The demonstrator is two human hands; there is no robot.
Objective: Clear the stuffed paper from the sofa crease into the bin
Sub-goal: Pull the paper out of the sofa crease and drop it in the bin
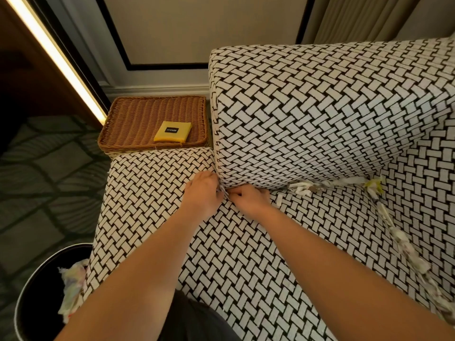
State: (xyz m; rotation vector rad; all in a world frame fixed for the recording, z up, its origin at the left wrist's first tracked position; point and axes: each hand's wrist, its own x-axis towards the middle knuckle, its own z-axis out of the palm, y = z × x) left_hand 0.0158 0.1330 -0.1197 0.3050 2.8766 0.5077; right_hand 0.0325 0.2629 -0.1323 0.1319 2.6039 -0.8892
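Both of my hands meet at the left end of the sofa crease, where the seat meets the back cushion. My left hand [203,193] and my right hand [248,199] pinch a small scrap of white paper [223,192] between their fingertips. More stuffed paper [305,187] sticks out of the crease further right. A yellow-tinged wad [374,187] sits at the corner, and a line of paper [408,249] runs down the right-hand crease. The black round bin [37,291] stands on the floor at lower left, with crumpled paper [71,289] in it.
The sofa [295,114] has a black-and-white woven pattern. A wicker tray [138,119] holding a yellow packet [173,131] stands behind the left armrest. Dark patterned carpet lies at left. A wall and curtains are behind the sofa.
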